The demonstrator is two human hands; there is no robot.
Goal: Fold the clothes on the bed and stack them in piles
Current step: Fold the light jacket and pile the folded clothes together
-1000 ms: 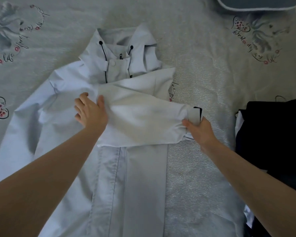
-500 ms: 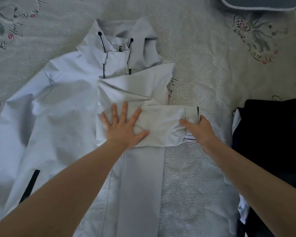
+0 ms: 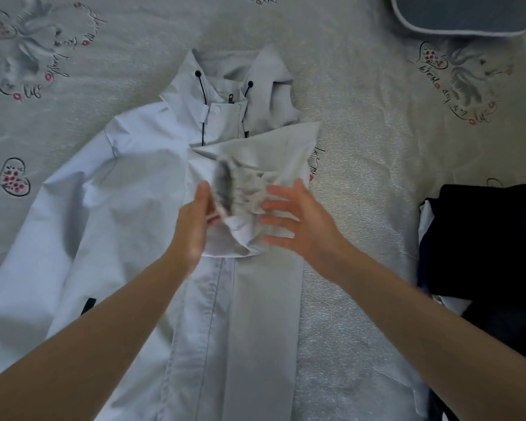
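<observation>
A pale jacket lies flat on the bed, its hood up top and its right side folded over the middle. The left hand has its grip closed on the blurry bunched-up sleeve, and the right hand is right beside it with fingers spread wide, holding nothing. A pile of dark clothes sits at the right edge of the bed.

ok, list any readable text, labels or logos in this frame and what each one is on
"life": cursive script in the print at the top left of the bedspread.
"day": cursive script in the print at the top right of the bedspread.
The other script in both prints, and the bit beside the jacket, is too stylised or cut off to read.
No label or logo readable on the jacket, the dark pile of clothes or the cushion.
</observation>
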